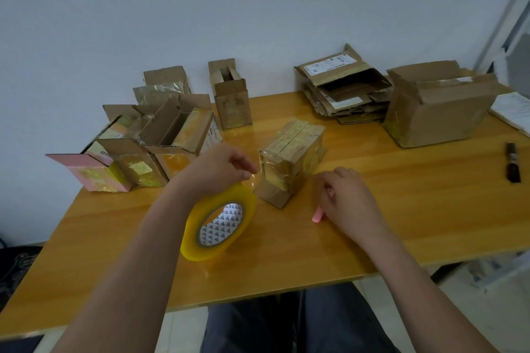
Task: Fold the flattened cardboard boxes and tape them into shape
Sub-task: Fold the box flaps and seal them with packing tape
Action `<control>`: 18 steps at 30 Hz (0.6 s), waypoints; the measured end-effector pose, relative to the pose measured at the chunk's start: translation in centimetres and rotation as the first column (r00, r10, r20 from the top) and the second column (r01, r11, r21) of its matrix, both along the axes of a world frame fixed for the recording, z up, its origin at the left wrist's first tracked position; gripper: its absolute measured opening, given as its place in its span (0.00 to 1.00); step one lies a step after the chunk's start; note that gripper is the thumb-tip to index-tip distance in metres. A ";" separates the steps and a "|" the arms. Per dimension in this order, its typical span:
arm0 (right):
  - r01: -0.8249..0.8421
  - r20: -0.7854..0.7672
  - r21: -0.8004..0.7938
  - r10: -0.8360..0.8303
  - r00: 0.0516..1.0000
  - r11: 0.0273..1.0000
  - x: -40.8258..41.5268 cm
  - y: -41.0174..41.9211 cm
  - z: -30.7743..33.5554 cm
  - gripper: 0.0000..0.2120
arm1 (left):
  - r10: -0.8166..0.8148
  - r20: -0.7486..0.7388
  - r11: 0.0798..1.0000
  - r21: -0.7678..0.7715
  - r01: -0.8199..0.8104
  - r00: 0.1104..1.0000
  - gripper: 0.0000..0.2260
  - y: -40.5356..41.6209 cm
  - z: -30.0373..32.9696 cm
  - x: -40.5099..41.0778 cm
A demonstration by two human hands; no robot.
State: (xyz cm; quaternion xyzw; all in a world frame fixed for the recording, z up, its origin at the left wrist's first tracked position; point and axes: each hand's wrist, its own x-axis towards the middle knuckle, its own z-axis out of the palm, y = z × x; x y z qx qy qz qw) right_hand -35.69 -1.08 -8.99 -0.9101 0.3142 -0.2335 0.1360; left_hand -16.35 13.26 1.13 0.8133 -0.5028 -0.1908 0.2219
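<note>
A small taped cardboard box (292, 157) lies closed on the wooden table (401, 209), in the middle. My left hand (218, 169) holds the top of a yellow tape roll (219, 222) that stands on edge just left of the box. A strip of clear tape seems to run from the roll to the box's near end. My right hand (347, 200) rests on the table right of the box, fingers curled round a pink cutter (317, 214). A stack of flattened cardboard boxes (344, 94) lies at the back right.
Several folded open boxes (149, 140) stand at the left, with a pink one (94, 172) at the corner. A tall open box (231, 100) stands at the back, a large open box (436, 106) at the right. A black marker (512, 162) and papers (513, 112) lie far right.
</note>
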 end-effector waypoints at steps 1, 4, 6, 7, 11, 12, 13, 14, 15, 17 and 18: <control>-0.064 0.098 0.134 0.051 0.994 0.989 0.6 0.8 0.6 0.11 | 0.000 0.006 1.000 -0.008 0.000 1.000 0.06 0.1 0.0 -0.1; -0.265 0.266 0.535 0.137 0.954 0.803 2.6 3.4 1.6 0.11 | -0.005 0.018 1.000 -0.031 0.005 1.000 0.05 0.4 0.0 -0.3; -0.328 0.322 0.667 0.138 0.937 0.669 4.0 4.6 1.6 0.17 | -0.004 0.019 0.999 -0.045 0.005 1.000 0.04 0.5 0.1 -0.3; -0.350 0.360 0.699 0.116 0.926 0.623 4.6 5.0 1.5 0.21 | -0.001 0.014 0.999 -0.054 0.002 1.000 0.04 0.6 0.0 -0.3; -0.401 0.475 0.735 0.008 0.880 0.547 5.9 5.7 1.5 0.27 | 0.027 -0.023 0.997 -0.073 -0.028 0.999 0.02 1.0 -0.2 -0.1; -0.410 0.487 0.729 0.006 0.873 0.548 6.1 5.8 1.6 0.24 | 0.037 -0.036 0.996 -0.077 -0.039 0.999 0.01 1.1 -0.2 -0.1; -0.419 0.501 0.726 -0.001 0.866 0.545 6.3 5.8 1.7 0.17 | 0.048 -0.047 0.995 -0.084 -0.052 0.998 0.01 1.2 -0.2 -0.1; -0.426 0.516 0.724 -0.016 0.857 0.542 6.4 5.9 1.8 0.09 | 0.059 -0.048 0.993 -0.097 -0.064 0.997 0.02 1.2 -0.2 -0.1; -0.423 0.522 0.729 -0.038 0.852 0.539 6.5 6.0 2.0 0.05 | 0.074 -0.042 0.990 -0.119 -0.078 0.996 0.02 1.3 -0.2 -0.2; -0.402 0.516 0.738 -0.069 0.854 0.542 6.9 6.2 2.1 0.07 | 0.129 -0.013 0.976 -0.176 -0.129 0.992 0.02 1.5 -0.4 -0.3; -0.399 0.514 0.742 -0.074 0.855 0.539 7.1 6.4 2.1 0.08 | 0.170 0.014 0.963 -0.216 -0.163 0.985 0.01 1.7 -0.6 -0.4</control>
